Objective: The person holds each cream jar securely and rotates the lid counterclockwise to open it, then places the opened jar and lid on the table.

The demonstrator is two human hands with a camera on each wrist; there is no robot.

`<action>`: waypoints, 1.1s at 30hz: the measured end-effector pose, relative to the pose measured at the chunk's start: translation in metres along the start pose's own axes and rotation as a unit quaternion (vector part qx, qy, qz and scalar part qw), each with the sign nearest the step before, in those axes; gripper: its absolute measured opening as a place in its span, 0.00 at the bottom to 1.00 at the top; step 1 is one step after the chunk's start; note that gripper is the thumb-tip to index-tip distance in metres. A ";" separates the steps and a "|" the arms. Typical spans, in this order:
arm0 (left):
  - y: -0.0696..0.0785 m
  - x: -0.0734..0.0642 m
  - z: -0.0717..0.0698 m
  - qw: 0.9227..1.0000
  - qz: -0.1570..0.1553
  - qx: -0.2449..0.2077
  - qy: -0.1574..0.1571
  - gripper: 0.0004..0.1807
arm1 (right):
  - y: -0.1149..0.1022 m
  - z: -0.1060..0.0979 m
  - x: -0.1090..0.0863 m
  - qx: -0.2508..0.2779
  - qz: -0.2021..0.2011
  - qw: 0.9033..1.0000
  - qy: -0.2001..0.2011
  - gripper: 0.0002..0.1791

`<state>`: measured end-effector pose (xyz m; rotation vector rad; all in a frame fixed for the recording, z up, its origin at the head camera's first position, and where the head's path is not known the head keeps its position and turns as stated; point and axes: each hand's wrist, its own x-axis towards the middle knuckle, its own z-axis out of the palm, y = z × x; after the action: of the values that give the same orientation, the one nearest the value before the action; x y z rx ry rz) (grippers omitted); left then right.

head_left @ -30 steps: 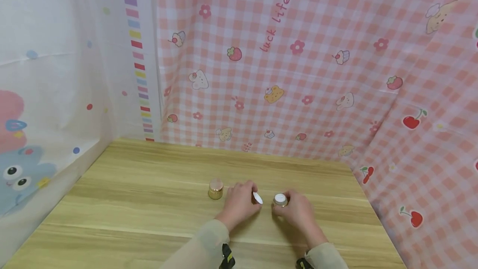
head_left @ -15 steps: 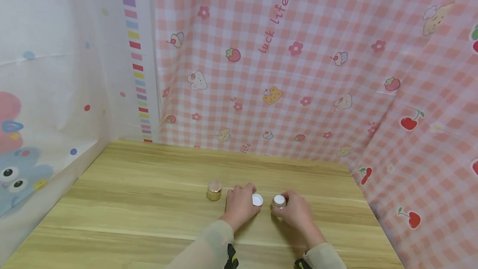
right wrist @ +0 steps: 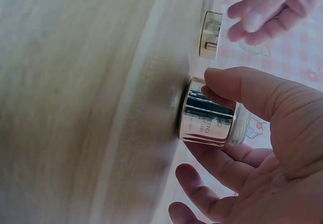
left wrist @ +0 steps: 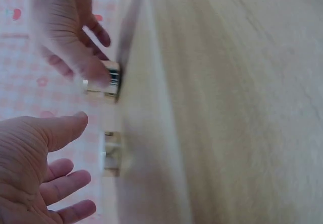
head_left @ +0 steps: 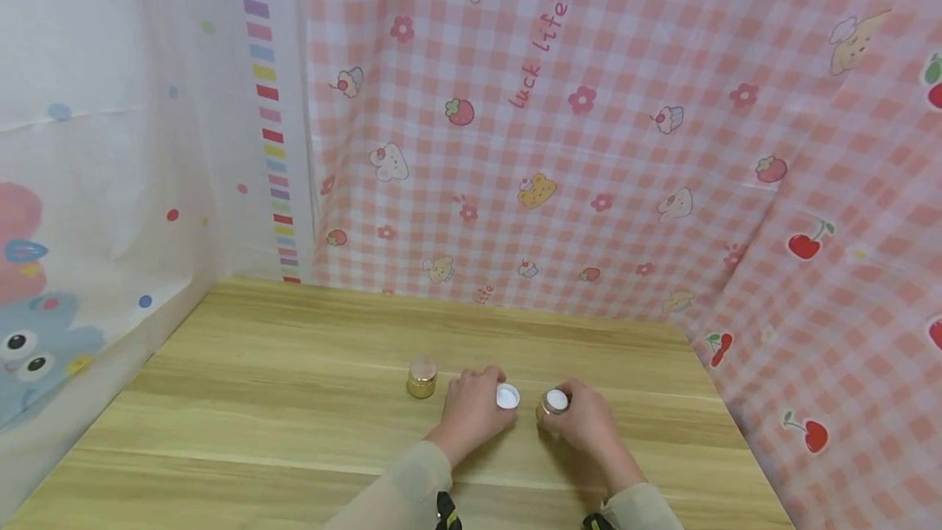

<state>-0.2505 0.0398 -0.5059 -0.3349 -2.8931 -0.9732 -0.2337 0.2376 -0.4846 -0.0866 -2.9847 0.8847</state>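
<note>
A shiny gold cosmetic jar (right wrist: 202,118) with dark print is held in my right hand (head_left: 585,415), thumb on one side and fingers on the other, low over the table. Its lid is off and the white top (head_left: 557,400) faces up, tilted a little. The gold jar lid (left wrist: 112,154) lies upturned on the wood, white inside showing in the head view. My left hand (head_left: 473,407) is right beside this lid; in the left wrist view its fingers are spread and hold nothing. Left of that hand stands a second gold jar (head_left: 422,379) with its lid on.
The wood-grain table (head_left: 294,350) runs back to a pink checked curtain (head_left: 500,145) with cartoon prints. A white printed curtain (head_left: 110,145) hangs along the left side, and another checked one (head_left: 846,334) along the right.
My left hand has tipped the lid from standing on edge to lying upturned and has let go of it. The jar in my right hand has tilted slightly to the right.
</note>
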 end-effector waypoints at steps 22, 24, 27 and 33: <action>-0.070 -0.087 -0.075 0.997 0.074 -0.018 -0.015 0.22 | -0.054 0.002 -0.041 -0.044 -0.108 0.989 0.085 0.31; -0.080 -0.089 -0.079 0.999 0.051 -0.008 0.004 0.21 | -0.063 0.010 -0.045 -0.035 -0.128 0.988 0.073 0.29; -0.093 -0.086 -0.083 0.999 0.014 0.003 0.039 0.23 | -0.076 0.021 -0.047 -0.021 -0.151 0.988 0.040 0.28; -0.111 -0.066 -0.089 0.997 -0.048 0.009 0.063 0.35 | -0.098 0.040 -0.038 -0.004 -0.173 0.985 -0.024 0.30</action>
<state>-0.2118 -0.1122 -0.5094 -0.1282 -2.8243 -0.9430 -0.2019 0.1315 -0.4653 0.4440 -2.9121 0.8399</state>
